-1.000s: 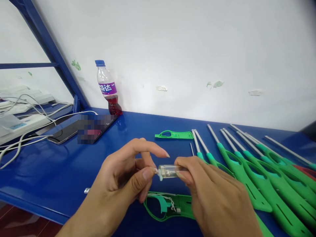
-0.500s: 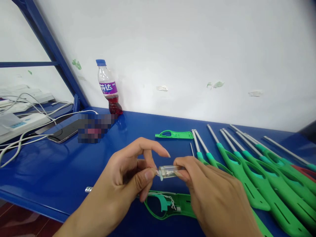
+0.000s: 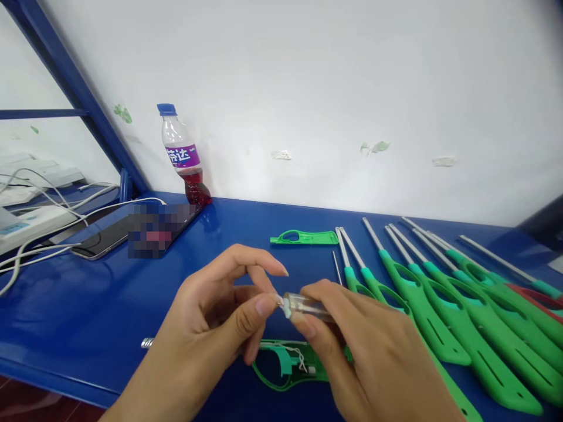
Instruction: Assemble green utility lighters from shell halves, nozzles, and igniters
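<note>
My right hand (image 3: 369, 346) is closed around a clear lighter fuel tank (image 3: 303, 305), its pale blue end pointing left. At that end, my left hand (image 3: 215, 319) pinches a tiny part between thumb and a fingertip, its index finger raised; the part is too small to make out. Below the hands lies an open green lighter housing (image 3: 275, 384), with a teal trigger (image 3: 284, 360) and thin white wires (image 3: 301, 354) inside. My right hand covers its right portion, and a metal tube end (image 3: 146, 343) shows left of my left wrist.
Several green long-necked lighters (image 3: 444, 313) lie in a row at right, one red one (image 3: 534, 299) among them. Behind the hands is an empty green housing half (image 3: 308, 237). A drink bottle (image 3: 182, 155), a phone (image 3: 103, 237) and white cables (image 3: 39, 249) occupy the left.
My right thumb has moved forward along the tank, close to its pale blue end, and my fingers cover more of it. The view has shifted slightly, so everything sits further left.
</note>
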Demonstrator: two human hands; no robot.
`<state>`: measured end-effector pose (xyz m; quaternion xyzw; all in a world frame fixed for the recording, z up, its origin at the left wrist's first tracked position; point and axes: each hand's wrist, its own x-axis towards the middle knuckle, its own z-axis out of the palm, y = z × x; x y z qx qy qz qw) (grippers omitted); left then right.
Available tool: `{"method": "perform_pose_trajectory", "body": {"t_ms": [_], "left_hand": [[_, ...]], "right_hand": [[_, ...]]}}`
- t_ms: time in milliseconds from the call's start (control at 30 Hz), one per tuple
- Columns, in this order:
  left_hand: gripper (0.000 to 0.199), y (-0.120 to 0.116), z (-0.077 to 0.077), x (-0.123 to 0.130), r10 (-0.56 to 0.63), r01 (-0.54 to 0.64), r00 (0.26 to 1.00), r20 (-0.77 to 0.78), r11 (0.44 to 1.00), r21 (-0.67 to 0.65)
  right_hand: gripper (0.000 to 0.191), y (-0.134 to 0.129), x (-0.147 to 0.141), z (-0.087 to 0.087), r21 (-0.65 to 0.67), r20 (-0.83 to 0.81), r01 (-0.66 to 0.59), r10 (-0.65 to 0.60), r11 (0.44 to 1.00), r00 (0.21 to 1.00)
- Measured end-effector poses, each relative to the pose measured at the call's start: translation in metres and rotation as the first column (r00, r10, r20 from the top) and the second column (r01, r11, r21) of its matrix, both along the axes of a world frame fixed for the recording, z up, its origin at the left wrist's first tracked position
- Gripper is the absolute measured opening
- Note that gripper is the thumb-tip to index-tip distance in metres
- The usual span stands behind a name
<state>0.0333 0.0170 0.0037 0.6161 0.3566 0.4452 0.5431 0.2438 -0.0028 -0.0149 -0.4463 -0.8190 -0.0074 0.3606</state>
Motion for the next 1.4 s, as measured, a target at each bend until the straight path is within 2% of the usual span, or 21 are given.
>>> {"method": "perform_pose_trajectory", "body": {"t_ms": [67,167,267,333,400,600,700,967,1133,1400], "left_hand": [[0.016,0.003,0.001,0.001,0.030,-0.027,0.997,-0.068,0.999,0.035],[0.017,0.006,-0.003,0.001,0.102,-0.052,0.939,-0.329,0.986,0.157],[0.017,0.006,-0.013,0.000,0.114,0.077,0.789,-0.603,0.957,0.281],[0.019,0.004,-0.020,0.001,0.043,0.195,0.699,-0.714,0.949,0.248],[0.019,0.001,-0.025,0.002,-0.031,0.263,0.644,-0.764,0.947,0.183],[0.015,0.007,-0.030,0.007,-0.066,0.327,0.641,-0.765,0.925,0.194],[0.019,0.009,-0.030,0.008,-0.070,0.340,0.639,-0.766,0.919,0.200],[0.015,0.011,-0.029,0.007,-0.036,0.280,0.665,-0.746,0.938,0.205],[0.017,0.008,-0.028,0.006,-0.041,0.282,0.678,-0.734,0.936,0.209],[0.017,0.005,-0.024,0.006,-0.045,0.289,0.670,-0.741,0.935,0.204]], "right_hand": [[0.026,0.001,0.005,0.000,0.017,0.039,0.023,-0.024,1.000,0.999],[0.029,0.003,0.017,-0.001,0.041,0.131,0.058,-0.063,0.997,0.989],[0.044,0.006,0.032,-0.003,0.098,0.233,0.049,-0.071,0.994,0.970],[0.051,0.007,0.040,-0.004,0.090,0.284,-0.004,-0.022,0.996,0.959],[0.051,0.008,0.046,-0.006,0.036,0.303,-0.060,0.047,0.998,0.952],[0.030,0.009,0.050,-0.013,-0.126,0.306,-0.074,0.110,0.989,0.946],[0.032,0.010,0.049,-0.014,-0.117,0.314,-0.089,0.122,0.989,0.942],[0.029,0.011,0.046,-0.009,-0.112,0.236,-0.106,0.130,0.988,0.963],[0.024,0.011,0.045,-0.010,-0.171,0.271,-0.115,0.159,0.978,0.949],[0.021,0.012,0.047,-0.013,-0.158,0.284,-0.089,0.132,0.983,0.950]]}}
